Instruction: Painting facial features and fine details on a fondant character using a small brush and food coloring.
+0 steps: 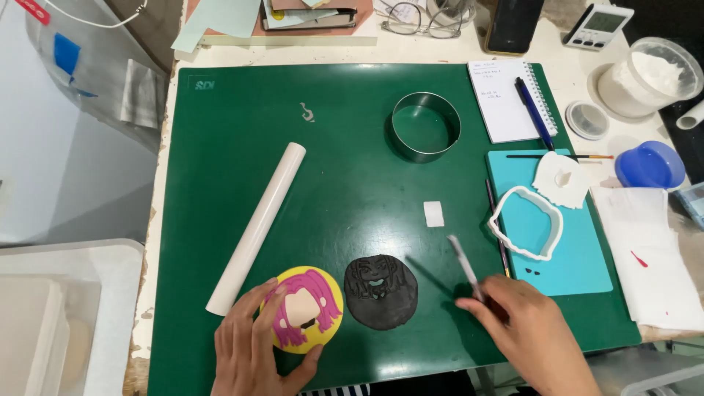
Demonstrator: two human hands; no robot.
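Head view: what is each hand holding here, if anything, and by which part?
The right hand grips a thin tool by its lower end, tip pointing up-left. The left hand holds nothing; its fingers rest on the edge of the yellow disc.

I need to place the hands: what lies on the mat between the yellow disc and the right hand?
In the head view, a black embossed disc lies between the yellow disc under the left hand and the right hand, which holds a thin tool.
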